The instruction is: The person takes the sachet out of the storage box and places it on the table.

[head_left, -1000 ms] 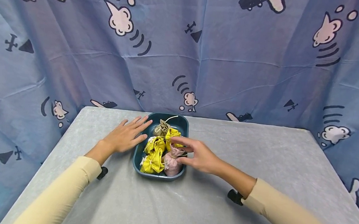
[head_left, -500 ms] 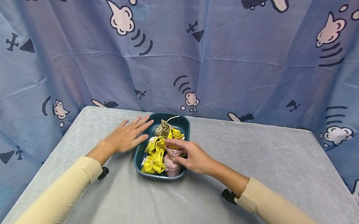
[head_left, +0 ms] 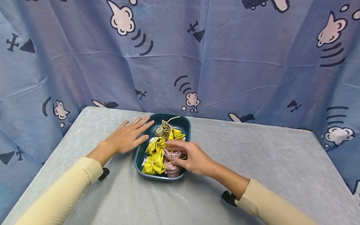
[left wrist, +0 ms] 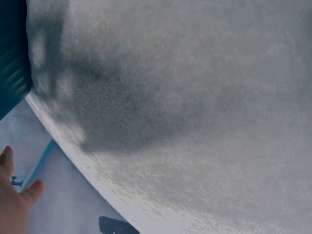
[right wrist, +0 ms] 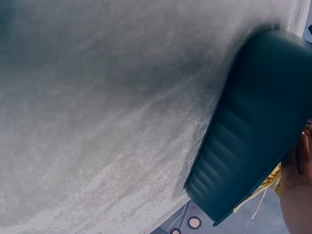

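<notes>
A dark teal plastic bin [head_left: 139,170] stands on the table, with small drawstring pouches inside. At its front right is a pink pouch [head_left: 172,170], whose neck my right hand [head_left: 197,159] holds between thumb and fingers. Two yellow pouches [head_left: 153,163] lie along the left side, and another yellow pouch [head_left: 176,134] sits behind the pink one. Farther back is an olive pouch [head_left: 164,128] with a pale cord. My left hand [head_left: 126,135] is spread flat at the bin's left rim, fingertips over the edge. In the right wrist view, the bin's wall hides most of the pouches.
A grey cloth covers the table [head_left: 252,152] around the bin. Behind and on both sides hangs a blue printed curtain [head_left: 235,43]. The bin stands close to the table's far edge.
My right hand has moved slightly left and its fingers have come in around the pink pouch's neck. The pouch's top has shifted. My left hand has stayed in place at the bin.
</notes>
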`<control>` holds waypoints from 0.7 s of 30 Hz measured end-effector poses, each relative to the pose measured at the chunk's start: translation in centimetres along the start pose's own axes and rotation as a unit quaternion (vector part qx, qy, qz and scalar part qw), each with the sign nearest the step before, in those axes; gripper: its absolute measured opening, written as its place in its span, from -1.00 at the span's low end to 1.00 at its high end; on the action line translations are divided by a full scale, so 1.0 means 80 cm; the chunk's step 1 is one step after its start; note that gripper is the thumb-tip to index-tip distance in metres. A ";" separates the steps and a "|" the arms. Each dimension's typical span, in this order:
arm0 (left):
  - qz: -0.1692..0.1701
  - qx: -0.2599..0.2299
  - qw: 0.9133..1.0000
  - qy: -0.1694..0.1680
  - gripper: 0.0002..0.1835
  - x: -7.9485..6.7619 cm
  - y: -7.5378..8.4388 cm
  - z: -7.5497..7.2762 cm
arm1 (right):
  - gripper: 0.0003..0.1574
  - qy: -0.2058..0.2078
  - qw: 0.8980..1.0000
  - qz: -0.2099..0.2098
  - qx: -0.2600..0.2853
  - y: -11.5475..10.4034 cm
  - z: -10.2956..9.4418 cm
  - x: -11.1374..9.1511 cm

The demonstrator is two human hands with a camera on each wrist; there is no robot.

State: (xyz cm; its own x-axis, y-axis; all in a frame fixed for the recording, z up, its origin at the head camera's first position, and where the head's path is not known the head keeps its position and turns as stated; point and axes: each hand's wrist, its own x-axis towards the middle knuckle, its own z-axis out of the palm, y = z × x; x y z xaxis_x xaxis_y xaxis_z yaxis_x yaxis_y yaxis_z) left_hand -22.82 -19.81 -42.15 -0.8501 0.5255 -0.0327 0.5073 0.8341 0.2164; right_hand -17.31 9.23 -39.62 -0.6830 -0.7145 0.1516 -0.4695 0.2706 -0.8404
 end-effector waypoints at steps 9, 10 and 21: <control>-0.002 0.002 1.000 0.000 -0.34 0.000 0.000 0.000 | -0.38 -0.001 1.000 0.006 0.002 -0.007 -0.001 -0.001; -0.002 0.002 1.000 0.001 -0.34 0.000 0.000 0.000 | -0.38 0.000 1.000 0.006 0.003 -0.008 -0.001 -0.001; -0.002 0.001 1.000 0.000 -0.35 -0.001 0.003 -0.002 | -0.40 0.015 1.000 -0.003 0.003 -0.011 -0.002 -0.002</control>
State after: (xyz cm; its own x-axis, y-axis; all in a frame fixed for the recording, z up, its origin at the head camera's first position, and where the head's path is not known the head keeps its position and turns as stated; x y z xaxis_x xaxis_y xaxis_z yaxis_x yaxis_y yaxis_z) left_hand -22.68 -19.69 -41.97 -0.8520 0.5225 -0.0333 0.5046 0.8365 0.2138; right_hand -16.88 9.18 -38.81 -0.6969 -0.6964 0.1713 -0.4699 0.2631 -0.8426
